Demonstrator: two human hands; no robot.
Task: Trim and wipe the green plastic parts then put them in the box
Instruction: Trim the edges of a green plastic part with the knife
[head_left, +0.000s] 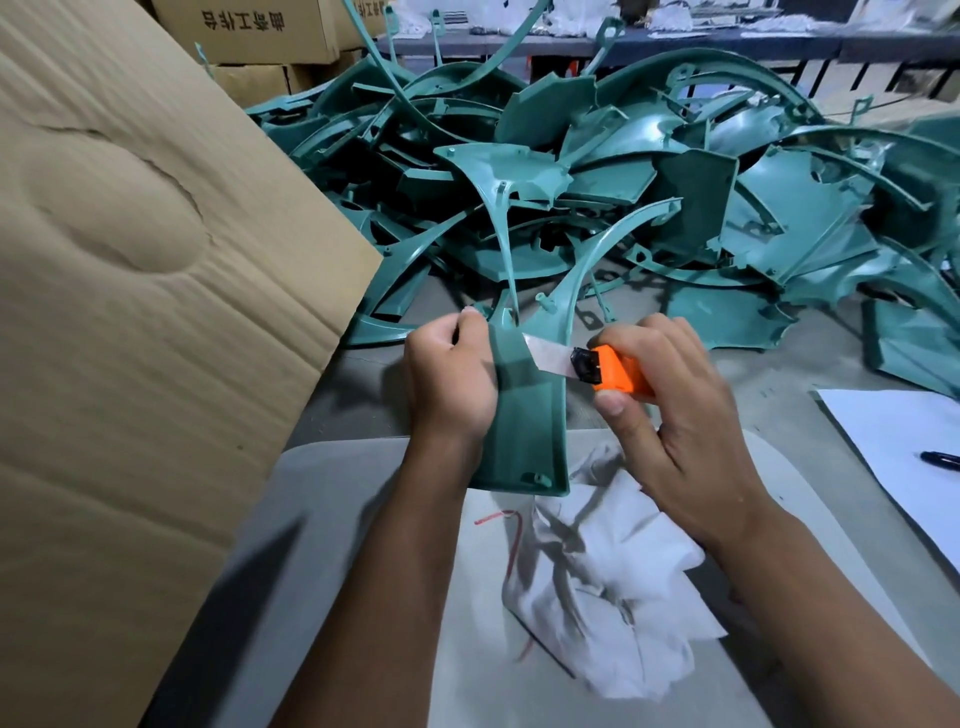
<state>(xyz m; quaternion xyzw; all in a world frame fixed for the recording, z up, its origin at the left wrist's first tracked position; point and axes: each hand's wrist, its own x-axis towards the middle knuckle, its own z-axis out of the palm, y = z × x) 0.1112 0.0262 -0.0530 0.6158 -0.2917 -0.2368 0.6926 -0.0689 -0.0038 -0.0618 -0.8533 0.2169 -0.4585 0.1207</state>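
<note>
Green plastic fills the middle of the frame: one part (524, 415) stands upright just below centre, its wide flat end down and its narrow curved arms rising toward the pile (597, 197) behind it. The left hand (449, 379) grips the part's left edge, fingers curled round it and thumb up near the top of the flat section. The right hand (670, 400) is closed round an orange knife (618, 371), thumb pressed along the underside of the handle. The knife's blade (545, 353) points left and lies against the part's right edge, near where the flat section narrows into the arms.

Under both hands, at lower centre, a crumpled white cloth (613, 582) lies on the grey table (332, 493), with a thin red string (511, 540) running along its left side. The cloth sits just below the part's bottom edge.

Many more green parts, curved strips and flat panels, are heaped across the upper centre and right of the frame, well behind the held one. A large brown cardboard box (130, 312) takes up the whole left side, its flap leaning in toward the hands. Smaller printed cartons (244, 26) are stacked at upper left. At the right edge a white sheet of paper (893, 441) lies on the table with a dark pen (940, 460) on it.
</note>
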